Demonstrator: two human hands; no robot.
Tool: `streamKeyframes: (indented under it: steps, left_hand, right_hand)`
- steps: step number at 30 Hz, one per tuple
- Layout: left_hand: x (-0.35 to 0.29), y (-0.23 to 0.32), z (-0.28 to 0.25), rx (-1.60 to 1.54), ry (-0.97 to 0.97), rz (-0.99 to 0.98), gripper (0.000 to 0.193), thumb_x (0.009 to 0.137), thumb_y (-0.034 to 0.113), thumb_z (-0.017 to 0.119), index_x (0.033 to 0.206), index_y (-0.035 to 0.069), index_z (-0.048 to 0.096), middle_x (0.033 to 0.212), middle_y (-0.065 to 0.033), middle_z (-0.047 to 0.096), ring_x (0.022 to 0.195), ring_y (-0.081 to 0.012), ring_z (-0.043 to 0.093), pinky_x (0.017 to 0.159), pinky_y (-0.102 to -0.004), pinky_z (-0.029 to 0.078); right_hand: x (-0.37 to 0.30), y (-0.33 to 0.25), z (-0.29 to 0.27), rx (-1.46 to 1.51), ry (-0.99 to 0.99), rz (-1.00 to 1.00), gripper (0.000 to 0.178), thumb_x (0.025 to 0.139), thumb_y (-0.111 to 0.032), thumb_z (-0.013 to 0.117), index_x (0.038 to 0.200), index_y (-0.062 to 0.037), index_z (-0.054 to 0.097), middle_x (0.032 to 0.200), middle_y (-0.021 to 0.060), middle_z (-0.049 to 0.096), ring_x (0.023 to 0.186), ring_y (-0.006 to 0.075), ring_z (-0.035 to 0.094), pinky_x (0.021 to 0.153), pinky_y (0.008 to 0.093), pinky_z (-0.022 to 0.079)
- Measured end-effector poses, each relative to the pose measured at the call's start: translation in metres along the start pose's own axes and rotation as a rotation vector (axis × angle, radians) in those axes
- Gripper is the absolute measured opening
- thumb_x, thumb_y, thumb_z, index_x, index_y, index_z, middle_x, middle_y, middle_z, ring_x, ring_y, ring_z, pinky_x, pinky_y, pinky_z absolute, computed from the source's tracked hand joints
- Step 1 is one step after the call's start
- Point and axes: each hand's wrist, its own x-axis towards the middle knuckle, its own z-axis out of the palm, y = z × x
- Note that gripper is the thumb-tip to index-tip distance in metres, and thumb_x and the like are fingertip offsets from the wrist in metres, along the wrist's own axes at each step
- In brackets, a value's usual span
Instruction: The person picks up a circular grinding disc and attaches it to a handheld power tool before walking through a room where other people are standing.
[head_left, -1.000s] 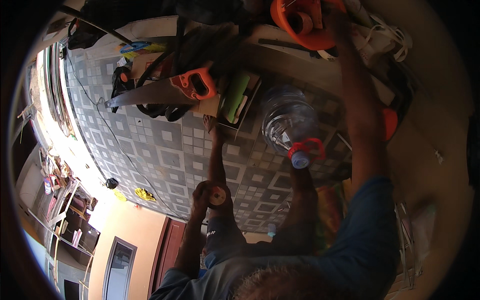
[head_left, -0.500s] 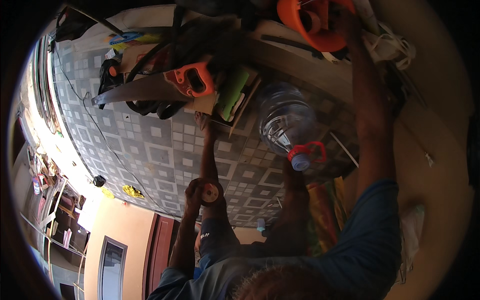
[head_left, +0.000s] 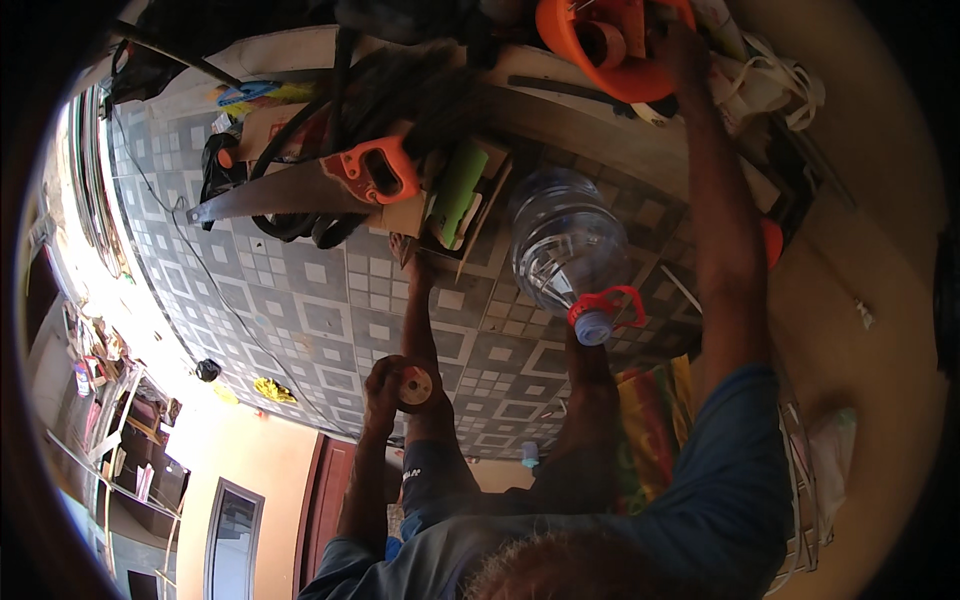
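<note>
I'm seeing little shifting: left hand point(head_left: 380, 388) is keeping fingers closed on a flat disc point(head_left: 416, 385) by the left knee point(head_left: 446, 408), right hand point(head_left: 682, 55) is lingering at an orange tub point(head_left: 632, 84), grip untellable, so both are staying occupied.

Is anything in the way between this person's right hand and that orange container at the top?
Nothing visible: the right hand is already at the orange container, overlapping its right side. A reddish roll sits inside, left of the hand. The clear plastic bottle lies below, out of the way.
</note>
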Motion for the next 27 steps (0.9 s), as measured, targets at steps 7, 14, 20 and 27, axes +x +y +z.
streamKeyframes:
  steps: [7,14,20,27]
  left_hand:
    - [0.006,0.012,0.011,0.106,-0.005,0.034,0.026,0.09,0.012,0.051,0.111,0.001,0.061,0.101,-0.0094,0.065,0.095,-0.0156,0.059,0.083,-0.0298,0.047]
    - [0.006,0.017,0.023,0.102,-0.02,0.006,0.025,0.092,0.016,0.052,0.109,0.0,0.062,0.104,-0.0093,0.063,0.098,-0.0174,0.059,0.086,-0.0305,0.046]
    - [0.013,0.015,0.025,0.118,0.007,0.064,0.025,0.089,0.012,0.053,0.109,0.0,0.062,0.096,-0.0103,0.066,0.09,-0.0162,0.06,0.08,-0.0307,0.049]
    - [0.018,0.024,0.035,0.115,0.018,0.032,0.024,0.09,0.012,0.051,0.108,0.0,0.062,0.097,-0.0104,0.065,0.092,-0.0164,0.059,0.082,-0.0312,0.048]
  right_hand:
    - [-0.018,-0.005,-0.013,0.215,-0.035,0.096,0.054,0.087,-0.048,0.059,0.104,0.0026,0.064,0.088,0.021,0.068,0.074,0.0347,0.068,0.068,0.0435,0.052]
    - [-0.022,-0.026,-0.036,0.481,0.05,0.063,0.035,0.085,-0.03,0.062,0.102,0.0015,0.062,0.085,0.02,0.068,0.072,0.0296,0.068,0.065,0.0421,0.052]
    - [-0.038,-0.017,-0.028,0.704,0.078,0.183,0.04,0.087,-0.036,0.063,0.103,0.0011,0.063,0.087,0.019,0.069,0.072,0.0289,0.068,0.066,0.0402,0.052]
    - [-0.072,-0.035,-0.002,0.556,0.285,0.038,0.032,0.087,-0.035,0.062,0.098,-0.0046,0.066,0.088,0.0139,0.068,0.075,0.0283,0.067,0.069,0.0374,0.051]
